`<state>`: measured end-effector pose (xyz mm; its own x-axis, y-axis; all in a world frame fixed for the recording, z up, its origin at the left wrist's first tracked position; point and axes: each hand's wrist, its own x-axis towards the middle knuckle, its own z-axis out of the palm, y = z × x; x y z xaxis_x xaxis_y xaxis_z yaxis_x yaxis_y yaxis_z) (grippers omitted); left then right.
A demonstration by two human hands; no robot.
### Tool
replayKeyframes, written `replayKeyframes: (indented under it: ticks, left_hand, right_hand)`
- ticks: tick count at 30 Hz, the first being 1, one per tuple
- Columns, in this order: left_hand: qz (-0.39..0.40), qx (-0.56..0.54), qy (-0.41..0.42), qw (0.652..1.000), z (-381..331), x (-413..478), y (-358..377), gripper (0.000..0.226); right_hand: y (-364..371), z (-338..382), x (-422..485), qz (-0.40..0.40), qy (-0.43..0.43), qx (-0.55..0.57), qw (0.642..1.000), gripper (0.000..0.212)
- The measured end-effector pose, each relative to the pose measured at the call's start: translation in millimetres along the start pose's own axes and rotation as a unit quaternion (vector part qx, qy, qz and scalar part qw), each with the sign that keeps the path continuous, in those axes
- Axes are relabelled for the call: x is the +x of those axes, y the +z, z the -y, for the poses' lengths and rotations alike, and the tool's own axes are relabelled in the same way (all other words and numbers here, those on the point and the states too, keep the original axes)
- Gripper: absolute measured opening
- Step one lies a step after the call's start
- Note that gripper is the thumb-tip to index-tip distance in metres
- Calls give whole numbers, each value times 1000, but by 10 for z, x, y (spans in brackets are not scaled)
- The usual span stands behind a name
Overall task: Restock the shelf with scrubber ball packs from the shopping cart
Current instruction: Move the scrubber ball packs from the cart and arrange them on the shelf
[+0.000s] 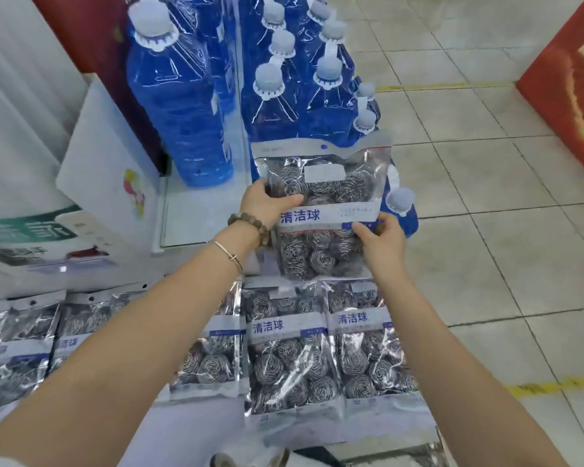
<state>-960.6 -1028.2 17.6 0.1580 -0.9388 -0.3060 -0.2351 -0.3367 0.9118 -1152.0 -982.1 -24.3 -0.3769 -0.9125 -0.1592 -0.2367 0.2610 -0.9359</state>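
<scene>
Steel-wire balls fill the clear scrubber ball pack (324, 203), held upright above the shelf's (196, 429) far edge, just in front of blue-liquid bottles (179, 106). Its left edge: left hand (263, 203) grips, thumb across the front. Lower right edge: right hand (381, 241) pinches beside the label band. More packs (287, 348) of the same balls lie flat in a row on the shelf.

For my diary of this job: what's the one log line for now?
scrubber pack: held up; left hand: grips its left edge; right hand: pinches its right edge; other packs: lying in a row below
</scene>
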Motion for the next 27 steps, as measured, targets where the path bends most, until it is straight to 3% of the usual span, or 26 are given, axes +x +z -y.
replayKeyframes:
  ticks: [4, 9, 15, 21, 27]
  left_hand:
    - [-64, 195, 30, 978, 157, 229, 11, 65]
    - [-116, 415, 43, 901, 227, 311, 29, 67]
    - [-139, 461, 65, 874, 310, 375, 120, 82]
    - [-157, 422, 110, 886, 287, 390, 156, 115]
    - [-143, 475, 132, 858, 381, 487, 168, 97]
  right_hand:
    - [134, -109, 214, -3, 2, -85, 996, 22]
    - [335, -303, 323, 5, 7, -125, 992, 18]
    - [474, -492, 415, 3, 29, -128, 991, 20]
    - [530, -536, 573, 33, 49, -166, 984, 15]
    - [566, -545, 573, 43, 54, -205, 976, 20]
